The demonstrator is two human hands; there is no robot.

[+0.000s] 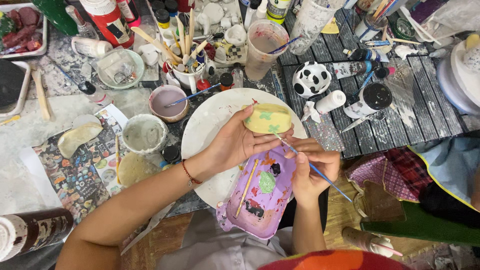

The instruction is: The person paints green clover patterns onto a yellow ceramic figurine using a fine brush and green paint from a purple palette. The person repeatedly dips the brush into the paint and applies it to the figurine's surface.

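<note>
A small yellow ceramic piece (268,118) with pale green clover shapes on its side sits in the left hand (235,142), whose fingers curl under and around it, holding it above a white round plate (210,125) near the middle of the worktop (30,135). The right hand (309,172) pinches a thin blue-handled brush (312,167), its tip touching the lower right edge of the yellow piece. Just below both hands, near the person's lap, lies a purple paint tray (260,192) with a dab of green, dark blotches and a wooden stick resting across it. A red bracelet (189,173) circles the left wrist. Left of the plate stand a grey-white bowl (144,134) and a cup of lilac paint (168,102) with a brush in it. Farther off, a white cup (187,75) holds wooden sticks and brushes, beside a cloudy plastic rinse cup (262,47). To the right, on dark slats, sits a black-and-white spotted ceramic (311,79).
</note>
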